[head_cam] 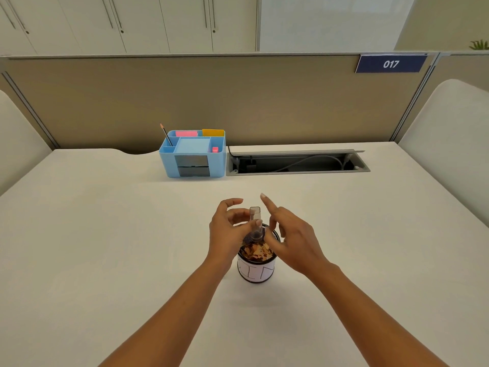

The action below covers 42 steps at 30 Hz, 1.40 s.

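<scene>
Left hand [227, 229] pinches small clear plastic piece [255, 223] above dark labelled glass jar of shavings [255, 271]. Right hand [291, 242] at 3 o'clock, index finger straight; grip unclear.

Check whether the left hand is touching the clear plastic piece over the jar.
Touching. In the head view the left hand pinches the clear plastic piece, its thumb lying across it with no gap, just above the jar.

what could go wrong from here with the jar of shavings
The left hand pinches the small clear piece by its fingertips above the open jar; it might slip into the shavings. The right hand hovers close at the rim, so a knock could tip the jar and spill shavings onto the table.
</scene>
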Tool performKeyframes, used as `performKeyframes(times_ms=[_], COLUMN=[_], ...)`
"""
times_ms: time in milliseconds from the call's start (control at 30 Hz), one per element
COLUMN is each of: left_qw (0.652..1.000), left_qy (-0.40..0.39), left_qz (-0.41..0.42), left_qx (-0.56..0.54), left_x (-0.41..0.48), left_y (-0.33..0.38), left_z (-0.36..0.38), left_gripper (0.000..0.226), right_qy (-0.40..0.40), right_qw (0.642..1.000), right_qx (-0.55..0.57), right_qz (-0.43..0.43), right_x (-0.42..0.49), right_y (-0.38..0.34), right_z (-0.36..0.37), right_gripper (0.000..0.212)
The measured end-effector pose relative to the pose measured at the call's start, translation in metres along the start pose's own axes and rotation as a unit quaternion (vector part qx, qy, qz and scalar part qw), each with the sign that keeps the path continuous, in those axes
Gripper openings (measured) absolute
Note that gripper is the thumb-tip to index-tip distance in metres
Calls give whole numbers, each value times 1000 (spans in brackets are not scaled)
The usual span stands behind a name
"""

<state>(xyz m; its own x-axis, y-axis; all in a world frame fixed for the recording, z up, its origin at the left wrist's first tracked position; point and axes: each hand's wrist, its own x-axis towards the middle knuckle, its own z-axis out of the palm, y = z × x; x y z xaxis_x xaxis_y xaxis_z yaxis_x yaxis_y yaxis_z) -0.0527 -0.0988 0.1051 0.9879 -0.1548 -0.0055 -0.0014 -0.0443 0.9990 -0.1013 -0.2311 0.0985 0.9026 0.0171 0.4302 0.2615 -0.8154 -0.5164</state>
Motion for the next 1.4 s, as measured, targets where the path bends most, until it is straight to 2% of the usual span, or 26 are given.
performKeyframes(times_ms=[133, 233, 333, 500, 767, 1067, 1233, 1400], left_qw=[997, 987, 970, 947, 928, 915, 909, 901], left_qy=[24, 38, 52, 71, 89, 140, 160, 179], left_qz=[-43, -97, -148, -205, -220, -218, -227, -240], left_qx=[-59, -124, -185, -237, -287, -309, -312, -315], left_x=[2, 4, 5, 8, 6, 3, -3, -8], left_y=[-3, -5, -9, -12, -19, -38, -50, -60], left_z=[-3, -7, -12, -16, -28, -66, -87, -106], left_gripper=[36, 32, 12, 13, 13, 9, 9, 9], right_qy=[14, 37, 45, 35, -1, -61, -133, -250], right_qw=[998, 989, 983, 984, 989, 992, 988, 966], right_qx=[53, 108, 129, 117, 99, 104, 81, -38], right_qz=[39, 97, 119, 130, 107, 33, -20, 45], right_x=[0, 0, -2, -3, -7, -12, -15, -15], right_y=[0, 1, 2, 1, -11, -40, -63, -67], right_z=[2, 5, 6, 7, 17, 39, 57, 90], right_gripper=[63, 48, 28, 14, 13, 14, 19, 34])
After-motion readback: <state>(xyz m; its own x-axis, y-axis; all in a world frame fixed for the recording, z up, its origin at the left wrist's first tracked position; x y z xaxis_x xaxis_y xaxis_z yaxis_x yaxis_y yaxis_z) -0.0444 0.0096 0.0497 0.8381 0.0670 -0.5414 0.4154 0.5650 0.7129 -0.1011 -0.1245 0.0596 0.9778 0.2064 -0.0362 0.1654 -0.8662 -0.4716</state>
